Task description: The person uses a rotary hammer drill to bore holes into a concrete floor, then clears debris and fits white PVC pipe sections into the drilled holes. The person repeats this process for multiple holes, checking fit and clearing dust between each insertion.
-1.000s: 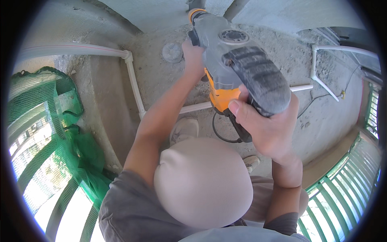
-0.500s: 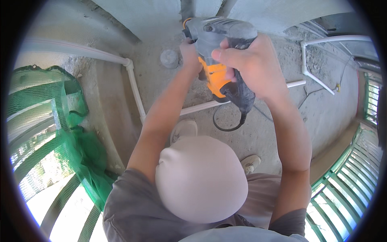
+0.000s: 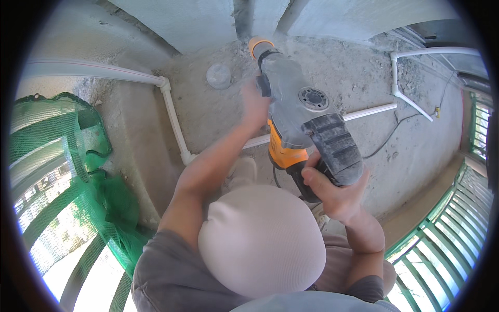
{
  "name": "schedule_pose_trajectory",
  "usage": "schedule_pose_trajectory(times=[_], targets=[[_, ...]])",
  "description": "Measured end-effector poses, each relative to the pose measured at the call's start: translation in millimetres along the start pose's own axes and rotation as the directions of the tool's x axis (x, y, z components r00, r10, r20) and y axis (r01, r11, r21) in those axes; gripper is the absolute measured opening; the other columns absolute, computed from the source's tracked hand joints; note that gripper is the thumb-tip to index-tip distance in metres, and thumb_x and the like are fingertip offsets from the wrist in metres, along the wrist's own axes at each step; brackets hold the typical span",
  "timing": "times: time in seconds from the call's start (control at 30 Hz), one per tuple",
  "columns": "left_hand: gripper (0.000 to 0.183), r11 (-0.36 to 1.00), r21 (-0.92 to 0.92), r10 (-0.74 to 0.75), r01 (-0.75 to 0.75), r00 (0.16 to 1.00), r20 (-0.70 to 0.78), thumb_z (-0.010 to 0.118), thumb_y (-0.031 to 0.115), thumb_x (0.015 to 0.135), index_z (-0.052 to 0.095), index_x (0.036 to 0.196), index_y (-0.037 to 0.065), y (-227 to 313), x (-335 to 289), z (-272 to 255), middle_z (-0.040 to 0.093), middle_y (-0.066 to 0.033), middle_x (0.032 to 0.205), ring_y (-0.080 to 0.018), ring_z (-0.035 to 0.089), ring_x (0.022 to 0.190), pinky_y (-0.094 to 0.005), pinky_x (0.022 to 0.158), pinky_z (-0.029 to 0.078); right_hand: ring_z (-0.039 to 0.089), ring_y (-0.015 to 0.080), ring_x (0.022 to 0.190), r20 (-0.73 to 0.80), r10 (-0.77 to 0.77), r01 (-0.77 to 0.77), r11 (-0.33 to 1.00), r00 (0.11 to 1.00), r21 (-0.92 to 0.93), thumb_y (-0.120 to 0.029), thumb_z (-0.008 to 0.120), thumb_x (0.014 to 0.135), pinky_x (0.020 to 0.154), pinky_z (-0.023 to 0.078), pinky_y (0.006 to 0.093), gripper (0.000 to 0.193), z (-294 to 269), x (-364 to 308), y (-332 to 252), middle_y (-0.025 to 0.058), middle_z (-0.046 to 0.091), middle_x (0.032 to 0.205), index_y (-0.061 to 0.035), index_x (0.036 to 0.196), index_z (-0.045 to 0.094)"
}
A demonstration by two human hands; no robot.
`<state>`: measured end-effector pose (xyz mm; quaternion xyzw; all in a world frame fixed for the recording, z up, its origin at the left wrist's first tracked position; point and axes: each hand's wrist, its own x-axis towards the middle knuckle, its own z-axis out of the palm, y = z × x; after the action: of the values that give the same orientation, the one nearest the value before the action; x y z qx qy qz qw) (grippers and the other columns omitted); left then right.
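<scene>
A dusty grey and orange rotary hammer (image 3: 293, 104) is held in front of me in both hands, tilted nose-down. Its orange-ringed chuck (image 3: 260, 47) points away toward the foot of the wall, where two grooves run up. Whatever bit it carries is hidden. My right hand (image 3: 338, 195) is wrapped round the rear handle, fingers closed. At the front, my left hand (image 3: 254, 106) closes on the side grip near the chuck, slightly blurred, its fingertips partly hidden by the tool body.
Grooves (image 3: 241, 21) are cut into the pale wall. A pale round object (image 3: 218, 76) lies on the dusty concrete floor (image 3: 301, 57). White pipes run along the left (image 3: 174, 119), across the floor and at the right (image 3: 395, 78). A cable (image 3: 387, 138) trails right. Green netting (image 3: 112, 197) hangs at left; railings (image 3: 442, 239) stand right.
The rotary hammer has been drawn back toward me and turned, its rear handle now lower and its top facing up. My right hand came down with it; my left hand moved slightly down.
</scene>
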<state>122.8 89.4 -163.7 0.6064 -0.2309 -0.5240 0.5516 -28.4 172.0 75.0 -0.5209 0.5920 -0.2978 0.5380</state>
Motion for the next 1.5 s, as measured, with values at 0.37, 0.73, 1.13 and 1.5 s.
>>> schedule_pose_trajectory(times=[0.37, 0.73, 1.13, 1.5], targets=[[0.037, 0.873, -0.417, -0.225, 0.254, 0.967, 0.117, 0.058, -0.006, 0.084, 0.059, 0.121, -0.003, -37, 83, -2, 0.063, -0.0141, 0.115, -0.0283, 0.065, 0.111, -0.0433, 0.085, 0.055, 0.066, 0.0109, 0.083, -0.031, -0.041, 0.039, 0.998, 0.999, -0.043, -0.007, 0.081, 0.084, 0.076, 0.055, 0.0302, 0.031, 35, 59, 17, 0.0057, 0.073, 0.09, 0.0023, 0.109, 0.067], [0.065, 0.987, 0.073, 0.143, -0.146, 0.989, 0.042, 0.064, -0.011, 0.073, 0.055, 0.137, -0.003, -37, 29, -7, 0.059, -0.0178, 0.123, -0.0302, 0.06, 0.113, -0.0414, 0.1, 0.048, 0.072, 0.0127, 0.083, 0.003, -0.118, 0.118, 0.991, 0.993, -0.069, -0.003, 0.082, 0.081, 0.076, 0.057, 0.0303, 0.027, -3, 4, 15, 0.0065, 0.076, 0.092, 0.001, 0.106, 0.07], [0.073, 0.838, -0.455, -0.197, 0.3, 0.945, 0.26, 0.051, -0.014, 0.089, 0.028, 0.152, 0.016, -98, 113, -33, 0.05, -0.0156, 0.142, -0.0313, 0.058, 0.128, -0.0474, 0.101, 0.057, 0.075, 0.0234, 0.08, 0.033, -0.122, 0.125, 0.989, 0.992, -0.083, -0.007, 0.08, 0.082, 0.073, 0.057, 0.0353, 0.033, 14, 63, 27, 0.0132, 0.075, 0.091, 0.0006, 0.111, 0.067], [0.073, 0.978, -0.102, -0.161, 0.183, 0.969, 0.189, 0.072, -0.003, 0.087, 0.037, 0.149, 0.007, -40, 84, -23, 0.058, -0.0141, 0.136, -0.0257, 0.06, 0.126, -0.0419, 0.1, 0.055, 0.069, 0.0164, 0.076, 0.033, 0.046, -0.045, 0.998, 0.998, -0.034, -0.009, 0.081, 0.082, 0.071, 0.056, 0.0345, 0.033, 31, 76, 1, 0.0107, 0.072, 0.087, 0.0015, 0.109, 0.065]])
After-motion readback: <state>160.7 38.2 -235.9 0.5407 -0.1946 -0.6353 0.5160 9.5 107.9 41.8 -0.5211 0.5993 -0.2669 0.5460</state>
